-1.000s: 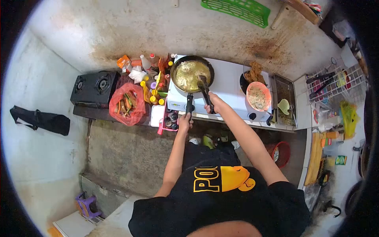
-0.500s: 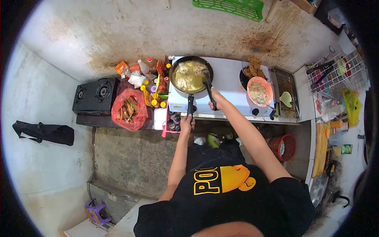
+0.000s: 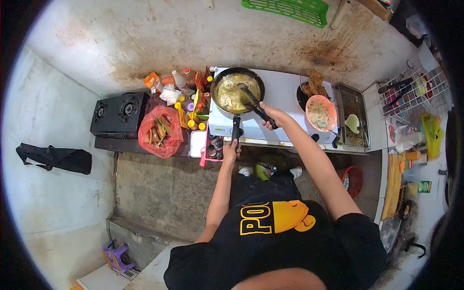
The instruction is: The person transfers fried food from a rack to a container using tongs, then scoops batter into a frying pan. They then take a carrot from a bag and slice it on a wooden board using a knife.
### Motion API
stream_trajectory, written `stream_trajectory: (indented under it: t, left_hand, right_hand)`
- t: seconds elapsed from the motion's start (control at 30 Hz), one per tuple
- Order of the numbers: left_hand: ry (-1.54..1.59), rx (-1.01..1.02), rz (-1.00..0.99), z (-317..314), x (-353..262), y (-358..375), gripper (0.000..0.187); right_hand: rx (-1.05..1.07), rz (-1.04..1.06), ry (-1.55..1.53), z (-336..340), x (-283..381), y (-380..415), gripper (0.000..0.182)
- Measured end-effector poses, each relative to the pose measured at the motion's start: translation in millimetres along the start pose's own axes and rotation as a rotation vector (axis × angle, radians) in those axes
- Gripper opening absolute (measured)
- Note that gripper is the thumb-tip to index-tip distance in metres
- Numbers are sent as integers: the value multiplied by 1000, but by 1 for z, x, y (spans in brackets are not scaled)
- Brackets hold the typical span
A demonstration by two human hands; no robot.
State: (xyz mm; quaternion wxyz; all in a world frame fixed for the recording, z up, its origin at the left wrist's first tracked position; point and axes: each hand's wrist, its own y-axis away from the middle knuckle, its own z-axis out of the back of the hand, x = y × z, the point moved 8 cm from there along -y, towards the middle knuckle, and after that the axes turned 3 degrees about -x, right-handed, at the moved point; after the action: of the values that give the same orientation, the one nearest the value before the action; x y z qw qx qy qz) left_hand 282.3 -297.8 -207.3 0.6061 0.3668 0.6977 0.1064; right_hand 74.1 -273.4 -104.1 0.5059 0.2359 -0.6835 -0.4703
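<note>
The left hand has its fingers curled around the black handle of the frying pan, which sits on the white stove. The right hand grips a dark utensil, perhaps a spatula, its head over pale food in yellowish liquid inside the pan.

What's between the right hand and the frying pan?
Head view: the shaft of the black utensil held in the right hand spans that stretch, reaching into the frying pan; white stove shows beneath.
</note>
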Motion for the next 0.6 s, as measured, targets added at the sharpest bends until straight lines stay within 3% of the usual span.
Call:
stream_trajectory:
  t: [0.2,0.3,0.57,0.6]
  left_hand:
    - [61,20,8,0,-1,1,28]
    - [49,14,0,1,0,-2,28]
    - [19,53,-6,3,3,-5,27]
    - [14,44,9,3,4,-5,26]
  right_hand:
    - [-103,81,115,-17,35,-37,57]
    - [-57,135,126,-25,48,-55,60]
    - [-106,125,147,-28,62,-87,63]
    - [-141,221,217,-25,67,-83,64]
